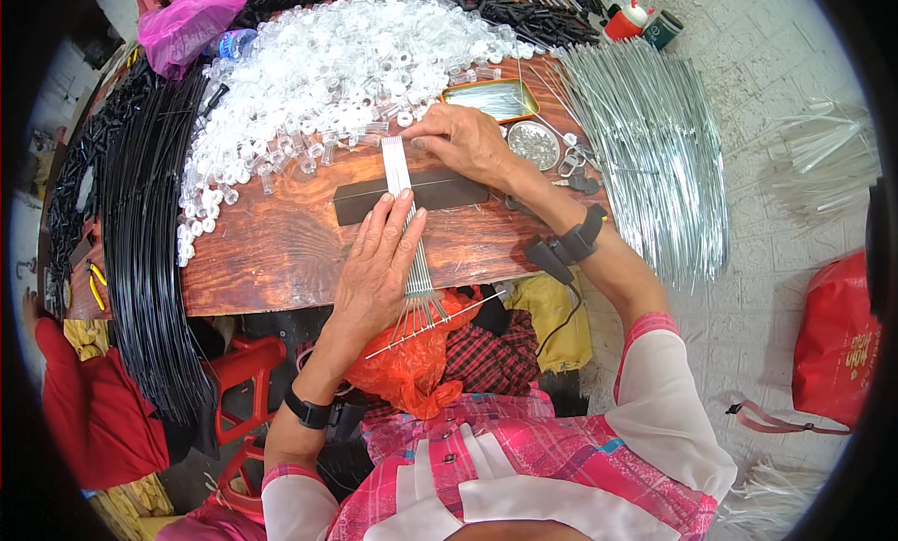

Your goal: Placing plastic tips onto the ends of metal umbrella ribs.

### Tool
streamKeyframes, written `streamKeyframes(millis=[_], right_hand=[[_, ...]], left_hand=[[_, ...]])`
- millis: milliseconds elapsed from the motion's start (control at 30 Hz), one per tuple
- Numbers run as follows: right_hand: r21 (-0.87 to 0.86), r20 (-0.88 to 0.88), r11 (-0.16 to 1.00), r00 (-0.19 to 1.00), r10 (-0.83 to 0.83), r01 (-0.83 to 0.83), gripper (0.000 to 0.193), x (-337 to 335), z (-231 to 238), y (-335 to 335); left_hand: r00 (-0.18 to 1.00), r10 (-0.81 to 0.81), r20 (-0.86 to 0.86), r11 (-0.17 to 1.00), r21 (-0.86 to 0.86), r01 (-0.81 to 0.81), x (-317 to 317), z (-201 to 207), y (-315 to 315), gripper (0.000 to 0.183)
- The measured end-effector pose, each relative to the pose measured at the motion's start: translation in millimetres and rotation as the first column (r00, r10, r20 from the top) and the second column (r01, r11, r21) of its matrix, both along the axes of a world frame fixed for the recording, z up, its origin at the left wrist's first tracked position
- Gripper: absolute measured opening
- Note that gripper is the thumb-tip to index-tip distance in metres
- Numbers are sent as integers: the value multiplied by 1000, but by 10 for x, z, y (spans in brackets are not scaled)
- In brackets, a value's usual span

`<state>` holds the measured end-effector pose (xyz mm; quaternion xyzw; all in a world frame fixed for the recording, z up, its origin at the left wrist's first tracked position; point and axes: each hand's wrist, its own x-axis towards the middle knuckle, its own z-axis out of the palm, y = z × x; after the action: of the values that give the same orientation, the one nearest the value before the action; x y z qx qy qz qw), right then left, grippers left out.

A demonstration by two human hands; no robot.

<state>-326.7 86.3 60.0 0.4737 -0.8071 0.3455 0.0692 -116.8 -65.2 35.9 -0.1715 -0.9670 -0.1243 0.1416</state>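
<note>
Resting flat over thin rods, left hand; right hand, grip unclear; gold lettering on red bag.

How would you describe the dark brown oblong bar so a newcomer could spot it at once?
Find the reddish wooden table, in front of its big heap of clear and white plastic pieces. There the dark brown bar lies crosswise under the thin silvery metal rods, where the left hand rests. Unlike those slim rods, it is broad and dark.
</note>
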Motion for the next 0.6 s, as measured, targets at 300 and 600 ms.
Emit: streamKeyframes(millis=[300, 600], right_hand=[[-1, 19, 1000, 1000, 6, -6, 16, -9, 30, -5], [-23, 118, 1000, 993, 3, -1, 16, 14, 100, -80]], left_hand=[[1000, 1, 1, 1000, -5, -1, -16, -34, -8, 105], [1000, 1, 19, 1000, 16, -1, -5, -5, 5, 106]])
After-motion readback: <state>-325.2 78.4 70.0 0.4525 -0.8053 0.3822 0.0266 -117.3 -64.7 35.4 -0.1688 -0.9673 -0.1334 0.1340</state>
